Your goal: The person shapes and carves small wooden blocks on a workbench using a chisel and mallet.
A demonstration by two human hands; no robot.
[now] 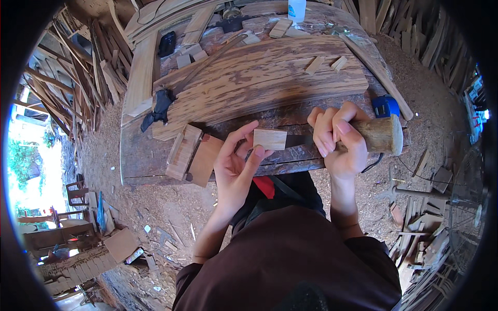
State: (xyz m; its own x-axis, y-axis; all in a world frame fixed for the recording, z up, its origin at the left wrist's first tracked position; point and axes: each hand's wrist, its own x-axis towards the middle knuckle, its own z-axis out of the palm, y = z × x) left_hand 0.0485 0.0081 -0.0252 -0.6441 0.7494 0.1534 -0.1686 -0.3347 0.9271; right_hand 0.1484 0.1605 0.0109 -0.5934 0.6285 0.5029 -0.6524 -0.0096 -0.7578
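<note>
Between the thumb and fingers of my left hand (pixel 236 163) is a small pale wooden block (pixel 270 139), held just above the near edge of the workbench. My right hand (pixel 342 137) wraps round the thick, round wooden handle (pixel 383 136) of what looks like a chisel. Its dark flat blade (pixel 299 140) points left toward the block; whether the two touch, I cannot tell. Left of my left hand, joined wooden pieces (pixel 188 155) lie at the bench edge.
A broad striped plank (pixel 249 72) spans the workbench (pixel 140 168), bearing two small wood pieces. A long tool with a black-wrapped grip (pixel 160 106) leans across it. A blue tape measure (pixel 385 105) sits at right. A bottle (pixel 296 10) stands at the back. Scrap wood (pixel 425 228) litters the floor.
</note>
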